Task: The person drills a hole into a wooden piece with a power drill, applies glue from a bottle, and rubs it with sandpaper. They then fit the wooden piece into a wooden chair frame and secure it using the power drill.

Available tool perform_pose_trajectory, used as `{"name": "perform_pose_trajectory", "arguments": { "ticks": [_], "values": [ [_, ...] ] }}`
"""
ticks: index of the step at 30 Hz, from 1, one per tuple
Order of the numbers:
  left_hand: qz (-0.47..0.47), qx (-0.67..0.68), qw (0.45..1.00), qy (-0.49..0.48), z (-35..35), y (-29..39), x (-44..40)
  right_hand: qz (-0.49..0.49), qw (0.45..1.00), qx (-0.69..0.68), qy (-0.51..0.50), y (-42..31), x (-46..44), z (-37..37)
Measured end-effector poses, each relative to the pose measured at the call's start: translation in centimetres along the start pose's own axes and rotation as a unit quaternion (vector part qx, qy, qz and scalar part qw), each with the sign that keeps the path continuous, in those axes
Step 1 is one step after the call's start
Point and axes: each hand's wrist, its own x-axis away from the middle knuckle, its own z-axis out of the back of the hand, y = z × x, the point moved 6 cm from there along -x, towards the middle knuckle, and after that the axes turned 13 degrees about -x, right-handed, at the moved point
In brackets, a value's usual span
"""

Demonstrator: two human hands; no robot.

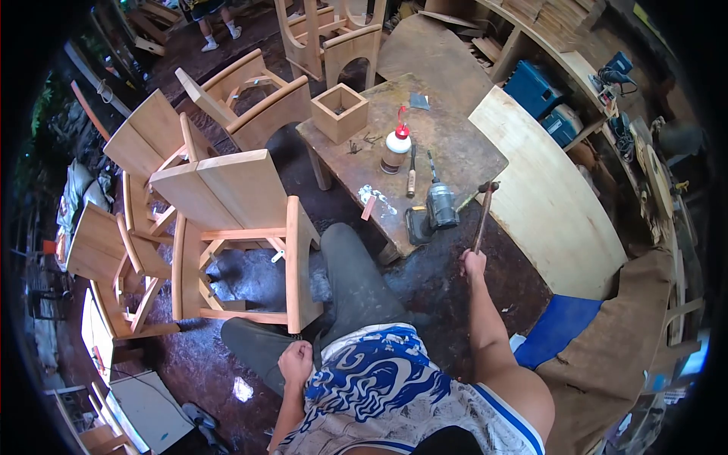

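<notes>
My right hand point(474, 264) is wrapped around the handle of a hammer point(483, 216), its head raised beside the table's right corner. By my lap, my left hand point(296, 361) is closed, and small dark bits show just above its fingers; what it holds is too small to make out. Directly above that hand is the lower end of a wooden chair's point(293, 258) front post. The chair stands by my knees, its backrest leaning away and its seat frame without a panel. A cordless drill point(441, 205), a chisel-like tool point(412, 173) and a glue bottle point(396, 148) rest on the worn low table point(356, 171).
An open wooden box point(340, 114) and several dark screws point(365, 142) are on the table. More chairs point(144, 136) crowd the left and back. A pale curved board point(553, 197) lies at right, near blue tool cases point(533, 87). Another person's legs point(216, 30) show far back.
</notes>
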Motion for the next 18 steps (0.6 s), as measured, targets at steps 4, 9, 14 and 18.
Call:
{"name": "perform_pose_trajectory", "arguments": {
  "ticks": [4,9,14,18],
  "values": [
    [0.0,0.003,1.0,0.0,0.1,0.1,0.2,0.014,1.0,-0.006,-0.005,-2.2,0.2,0.6],
    [0.01,-0.013,1.0,0.002,0.2,-0.1,0.1,-0.015,0.997,0.069,-0.021,-4.0,1.0,-0.9],
    [0.007,0.006,1.0,0.024,0.5,-0.1,0.9,-0.079,0.993,0.022,-0.085,-1.3,0.7,-2.6],
    [0.007,0.013,0.999,0.032,0.7,-0.1,1.0,0.034,0.999,0.038,-0.012,-2.0,2.0,-2.8]
  ]
}}
